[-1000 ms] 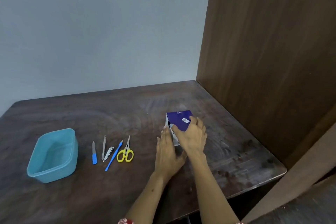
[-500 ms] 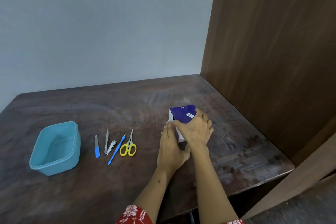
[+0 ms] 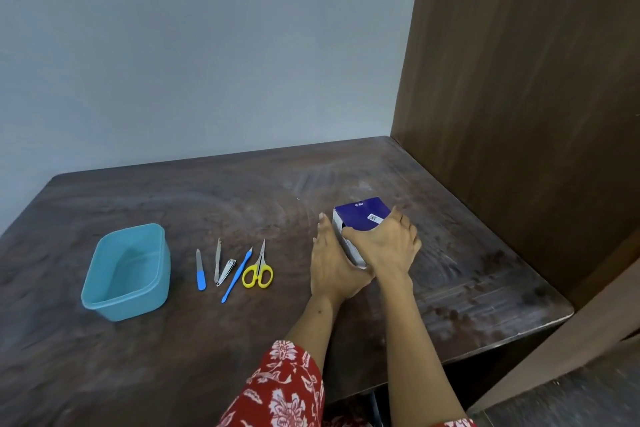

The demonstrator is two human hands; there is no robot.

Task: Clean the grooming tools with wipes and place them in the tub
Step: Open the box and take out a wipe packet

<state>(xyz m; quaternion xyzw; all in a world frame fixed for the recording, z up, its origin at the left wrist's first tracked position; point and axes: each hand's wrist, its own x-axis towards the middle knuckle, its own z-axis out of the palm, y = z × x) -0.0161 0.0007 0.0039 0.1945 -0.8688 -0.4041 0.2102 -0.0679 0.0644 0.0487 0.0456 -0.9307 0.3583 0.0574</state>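
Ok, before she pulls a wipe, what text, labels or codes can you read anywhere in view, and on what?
"BD": small white print on the top face of the blue box, near its far edge.
White sticker with a square code, on the same face: too small to read.
Tub, scissors and the other tools: no readable marks.

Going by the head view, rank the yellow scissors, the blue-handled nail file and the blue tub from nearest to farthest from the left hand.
1. yellow scissors, the tool at the end of the row closest to the left hand.
2. blue-handled nail file, at the row's far end, beside the tub.
3. blue tub, farthest out, toward the table's left edge.
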